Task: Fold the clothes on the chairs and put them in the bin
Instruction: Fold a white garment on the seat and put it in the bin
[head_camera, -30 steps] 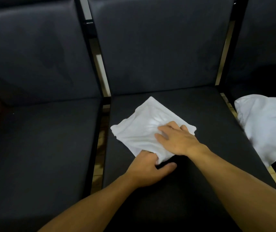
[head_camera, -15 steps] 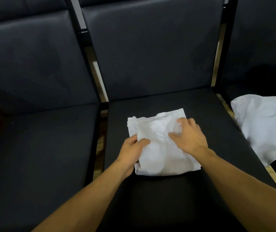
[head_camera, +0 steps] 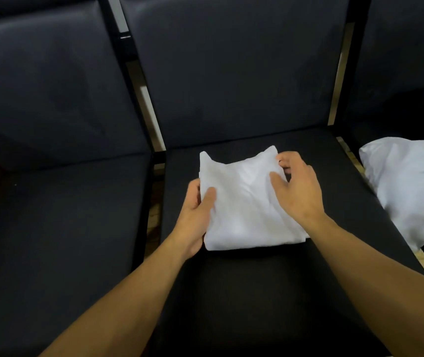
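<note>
A folded white garment [head_camera: 242, 210] lies on the seat of the middle black chair [head_camera: 257, 292]. My left hand [head_camera: 195, 215] grips its left edge, thumb on top and fingers under the cloth. My right hand [head_camera: 298, 189] holds its right side, fingers curled round the far right corner and thumb pressed on the top. A second white garment [head_camera: 412, 186], unfolded, lies on the right chair and hangs over the seat edge. No bin is in view.
A bare black chair [head_camera: 59, 228] stands to the left. Narrow gaps between the chairs show black frame bars and a wooden floor. Padded backrests close off the far side.
The folded garment has been turned square to me and slid a little toward the backrest. My left hand moved from its near corner to its left edge; my right hand moved to its right side.
</note>
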`<state>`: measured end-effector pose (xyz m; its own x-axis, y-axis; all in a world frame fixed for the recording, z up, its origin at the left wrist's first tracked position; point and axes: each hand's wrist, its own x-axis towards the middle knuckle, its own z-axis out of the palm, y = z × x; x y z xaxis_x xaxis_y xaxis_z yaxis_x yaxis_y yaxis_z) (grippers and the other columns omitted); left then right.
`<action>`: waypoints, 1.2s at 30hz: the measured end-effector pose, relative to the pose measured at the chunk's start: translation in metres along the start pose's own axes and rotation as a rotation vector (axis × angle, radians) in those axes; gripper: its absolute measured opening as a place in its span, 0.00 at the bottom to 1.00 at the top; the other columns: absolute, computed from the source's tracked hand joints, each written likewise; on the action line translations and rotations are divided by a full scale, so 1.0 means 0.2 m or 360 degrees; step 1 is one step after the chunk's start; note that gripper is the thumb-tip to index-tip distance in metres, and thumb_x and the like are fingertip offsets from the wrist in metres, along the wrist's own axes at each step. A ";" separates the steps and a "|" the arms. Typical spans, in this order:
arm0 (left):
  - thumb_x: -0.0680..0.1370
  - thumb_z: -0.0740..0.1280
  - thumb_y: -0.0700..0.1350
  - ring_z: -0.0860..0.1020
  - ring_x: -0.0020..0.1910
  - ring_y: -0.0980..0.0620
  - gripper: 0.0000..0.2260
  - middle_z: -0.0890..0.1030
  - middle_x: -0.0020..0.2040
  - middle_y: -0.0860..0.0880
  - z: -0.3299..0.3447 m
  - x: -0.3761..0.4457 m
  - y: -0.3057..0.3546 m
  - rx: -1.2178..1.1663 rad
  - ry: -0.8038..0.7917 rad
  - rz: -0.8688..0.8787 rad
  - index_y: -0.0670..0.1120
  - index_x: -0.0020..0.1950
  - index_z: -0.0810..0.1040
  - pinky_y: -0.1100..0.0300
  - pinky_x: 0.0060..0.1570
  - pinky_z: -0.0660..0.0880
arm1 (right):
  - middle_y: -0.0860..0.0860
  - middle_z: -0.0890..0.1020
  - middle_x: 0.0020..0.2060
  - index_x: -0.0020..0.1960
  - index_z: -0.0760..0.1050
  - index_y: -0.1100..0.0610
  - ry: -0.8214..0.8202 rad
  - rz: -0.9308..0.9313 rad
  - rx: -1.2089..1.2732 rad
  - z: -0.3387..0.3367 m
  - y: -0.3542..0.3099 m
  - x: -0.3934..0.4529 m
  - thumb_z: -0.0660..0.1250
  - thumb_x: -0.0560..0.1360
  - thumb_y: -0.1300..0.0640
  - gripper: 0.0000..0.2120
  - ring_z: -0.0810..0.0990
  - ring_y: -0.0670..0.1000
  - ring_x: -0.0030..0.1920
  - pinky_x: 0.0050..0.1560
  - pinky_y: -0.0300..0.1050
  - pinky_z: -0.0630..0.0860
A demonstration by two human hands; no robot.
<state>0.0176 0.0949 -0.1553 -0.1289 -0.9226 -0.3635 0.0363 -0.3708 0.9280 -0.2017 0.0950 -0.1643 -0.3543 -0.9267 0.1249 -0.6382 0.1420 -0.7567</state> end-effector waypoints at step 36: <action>0.75 0.73 0.33 0.82 0.62 0.49 0.34 0.81 0.65 0.55 0.06 0.53 0.40 0.0558 -0.0918 -0.0073 0.62 0.74 0.72 0.46 0.52 0.83 | 0.42 0.75 0.62 0.61 0.77 0.34 -0.0504 0.0444 0.0775 -0.23 0.11 0.16 0.75 0.74 0.57 0.23 0.77 0.45 0.59 0.48 0.38 0.79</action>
<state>-0.0057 -0.0314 -0.1191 -0.6347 -0.6660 -0.3918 -0.2928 -0.2619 0.9196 -0.2584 0.0834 -0.1470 -0.1959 -0.9462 -0.2576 -0.1415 0.2872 -0.9474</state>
